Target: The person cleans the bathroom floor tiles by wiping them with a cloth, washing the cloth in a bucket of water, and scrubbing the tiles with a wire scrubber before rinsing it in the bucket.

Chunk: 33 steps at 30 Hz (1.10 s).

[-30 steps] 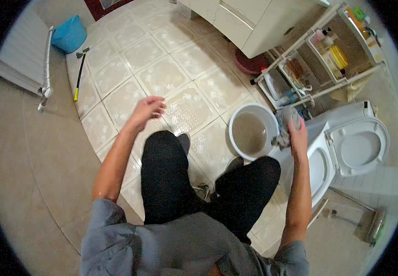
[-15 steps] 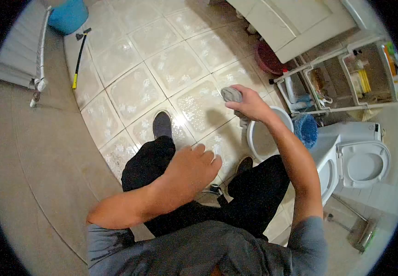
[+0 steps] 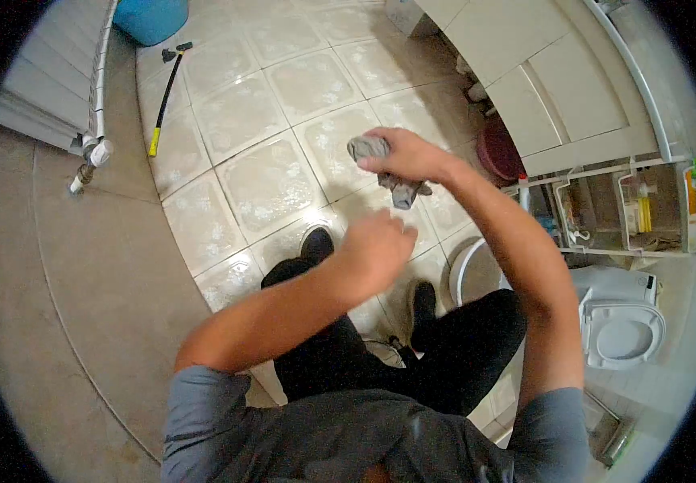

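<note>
My right hand (image 3: 410,154) is closed round a bunched grey cloth (image 3: 370,148), whose lower end hangs below the fingers over the wet tiled floor (image 3: 271,181). Below and a little left of it is my left hand (image 3: 376,249), blurred, with its fingers curled; whether anything is in them cannot be made out. The two hands are apart. A white bucket (image 3: 457,270) stands by my right knee, partly hidden behind my right forearm and leg.
A squeegee-like tool with a yellow grip (image 3: 154,141) lies near the left wall, below a blue bucket (image 3: 153,18). On the right are a cabinet (image 3: 541,88), a maroon basin (image 3: 499,150), a shelf rack (image 3: 601,211) and a toilet (image 3: 623,332).
The right hand has carried the cloth from beside the white bucket leftward over the floor. My left hand has come across toward it. The view has shifted, and my feet show more.
</note>
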{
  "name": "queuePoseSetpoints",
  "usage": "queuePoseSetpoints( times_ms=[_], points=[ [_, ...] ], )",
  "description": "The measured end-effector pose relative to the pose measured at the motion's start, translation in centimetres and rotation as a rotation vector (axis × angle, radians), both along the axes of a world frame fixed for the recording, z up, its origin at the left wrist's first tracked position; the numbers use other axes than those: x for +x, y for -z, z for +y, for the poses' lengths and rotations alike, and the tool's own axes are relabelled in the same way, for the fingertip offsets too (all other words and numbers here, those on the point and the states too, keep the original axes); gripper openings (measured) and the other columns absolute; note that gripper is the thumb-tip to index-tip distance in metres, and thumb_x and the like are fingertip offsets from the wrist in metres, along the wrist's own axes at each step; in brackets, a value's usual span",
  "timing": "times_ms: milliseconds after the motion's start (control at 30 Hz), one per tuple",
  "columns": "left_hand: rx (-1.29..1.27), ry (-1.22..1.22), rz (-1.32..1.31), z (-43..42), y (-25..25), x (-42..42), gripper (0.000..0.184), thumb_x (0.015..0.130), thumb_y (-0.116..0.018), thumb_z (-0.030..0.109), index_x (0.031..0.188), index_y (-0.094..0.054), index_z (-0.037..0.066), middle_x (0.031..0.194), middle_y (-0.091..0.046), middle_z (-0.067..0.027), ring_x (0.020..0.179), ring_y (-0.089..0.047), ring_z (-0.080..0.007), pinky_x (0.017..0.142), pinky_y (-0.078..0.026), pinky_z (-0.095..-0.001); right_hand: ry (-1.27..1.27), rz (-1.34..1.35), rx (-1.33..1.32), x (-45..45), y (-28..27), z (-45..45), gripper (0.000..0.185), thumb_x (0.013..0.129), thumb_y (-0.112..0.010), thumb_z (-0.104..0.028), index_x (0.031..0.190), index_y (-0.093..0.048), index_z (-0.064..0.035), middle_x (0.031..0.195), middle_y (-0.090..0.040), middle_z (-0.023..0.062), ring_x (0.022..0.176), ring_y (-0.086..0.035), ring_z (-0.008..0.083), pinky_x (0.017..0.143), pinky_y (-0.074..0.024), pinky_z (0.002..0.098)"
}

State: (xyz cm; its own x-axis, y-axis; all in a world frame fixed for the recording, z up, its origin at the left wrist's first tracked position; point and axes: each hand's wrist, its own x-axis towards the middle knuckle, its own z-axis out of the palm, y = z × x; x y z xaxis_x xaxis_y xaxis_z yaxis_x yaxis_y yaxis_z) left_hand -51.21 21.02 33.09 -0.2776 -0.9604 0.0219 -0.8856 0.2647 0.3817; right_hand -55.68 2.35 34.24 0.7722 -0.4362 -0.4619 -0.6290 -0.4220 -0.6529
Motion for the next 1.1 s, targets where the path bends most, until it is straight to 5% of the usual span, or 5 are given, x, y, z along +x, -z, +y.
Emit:
queuePoseSetpoints(
  times_ms=[267,600,833,900,1100],
  points=[
    [-0.032,-0.267,0.118,-9.9,0.7,4.8,0.012,0.079,-0.064,0.015,0.085,-0.071,0.007,0.080,-0.070,-0.0159,0.086,-0.066,-0.0362,0.087,-0.047,-0.0511,-0.225,-0.469,-0.353,-0.9,-1.7,-3.5,0.048,0.092,-0.061,-0.028,0.134,-0.053,-0.0052,0.122,-0.062,0.0193,0.114,-0.060,0.0332,0.098,-0.0459,0.0408],
    [-0.021,-0.351,0.224,-12.3,-5.8,14.7,0.057,0.086,-0.068,0.008,0.140,-0.050,0.011,0.133,-0.058,-0.0182,0.111,-0.062,-0.0321,0.100,-0.047,-0.0411,0.229,-0.361,-0.091,-11.4,8.3,-16.0,0.056,0.090,-0.066,-0.032,0.135,-0.052,-0.0005,0.124,-0.063,0.0188,0.110,-0.062,0.0257,0.096,-0.0473,0.0359],
    [0.113,-0.830,0.299,-2.4,4.2,33.7,0.041,0.091,-0.064,0.016,0.130,-0.057,0.004,0.118,-0.065,-0.0178,0.102,-0.066,-0.0237,0.088,-0.054,-0.0360,0.725,0.041,0.043,-18.0,17.8,-20.1,0.054,0.089,-0.065,-0.044,0.115,-0.065,0.0029,0.096,-0.065,0.0115,0.088,-0.058,0.0225,0.077,-0.0484,0.0400],
    [0.174,-0.942,0.419,0.5,8.7,37.2,0.046,0.092,-0.064,0.019,0.134,-0.054,0.003,0.119,-0.066,-0.0165,0.101,-0.065,-0.0222,0.088,-0.052,-0.0351,0.542,0.137,-0.255,-18.8,25.7,-24.6,0.053,0.087,-0.067,-0.040,0.119,-0.062,0.0018,0.103,-0.068,0.0208,0.095,-0.065,0.0289,0.081,-0.0501,0.0418],
    [0.314,-1.170,0.605,4.4,16.8,42.3,0.052,0.089,-0.065,0.023,0.135,-0.052,0.002,0.109,-0.067,-0.0176,0.097,-0.066,-0.0253,0.082,-0.054,-0.0368,0.164,0.265,-0.401,-12.1,21.3,-24.4,0.056,0.087,-0.068,-0.035,0.132,-0.054,-0.0072,0.106,-0.069,0.0199,0.095,-0.068,0.0344,0.081,-0.0526,0.0437]
  ],
)
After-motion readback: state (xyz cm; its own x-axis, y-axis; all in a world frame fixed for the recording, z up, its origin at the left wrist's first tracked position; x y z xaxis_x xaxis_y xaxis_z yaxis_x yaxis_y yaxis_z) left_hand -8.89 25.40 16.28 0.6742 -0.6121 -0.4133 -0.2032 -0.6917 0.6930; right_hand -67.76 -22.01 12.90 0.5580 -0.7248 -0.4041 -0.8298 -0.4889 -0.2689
